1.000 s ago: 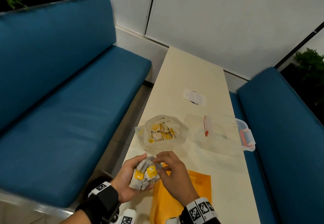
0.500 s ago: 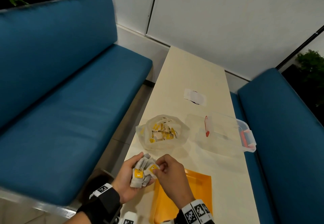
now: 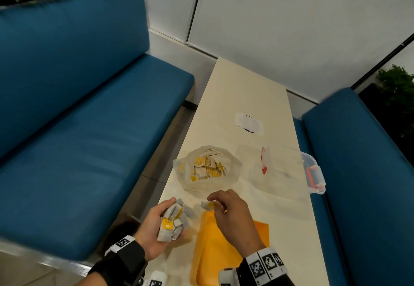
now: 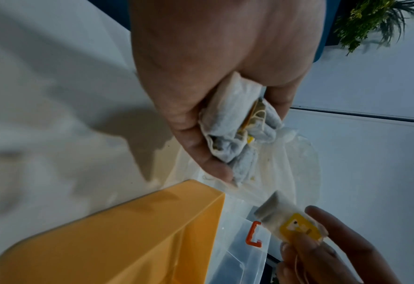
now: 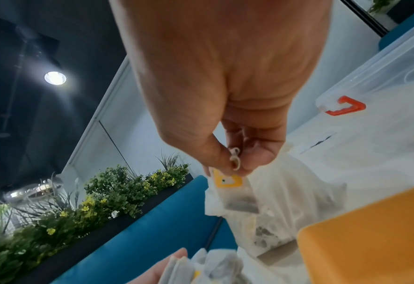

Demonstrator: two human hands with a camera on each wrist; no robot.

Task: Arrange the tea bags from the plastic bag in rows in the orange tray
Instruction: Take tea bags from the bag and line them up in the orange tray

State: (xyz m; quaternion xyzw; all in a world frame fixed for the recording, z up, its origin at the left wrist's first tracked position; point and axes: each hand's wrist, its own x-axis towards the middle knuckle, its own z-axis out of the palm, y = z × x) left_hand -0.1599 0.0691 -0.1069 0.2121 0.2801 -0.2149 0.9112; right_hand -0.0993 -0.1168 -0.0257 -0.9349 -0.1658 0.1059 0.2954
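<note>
Our left hand (image 3: 154, 225) grips a bunch of tea bags (image 3: 173, 222) while our right hand (image 3: 230, 214) pinches one tea bag (image 3: 209, 205) above the orange tray (image 3: 224, 261), near the plastic bag (image 3: 208, 168) on the table (image 3: 246, 88).

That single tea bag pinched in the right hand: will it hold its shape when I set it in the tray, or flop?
Probably floppy: the single tea bag is thin paper, sagging below the right hand in the right wrist view. Likely very light, since two fingertips carry it. Its string and yellow tag may snag or trail at the orange tray.
</note>
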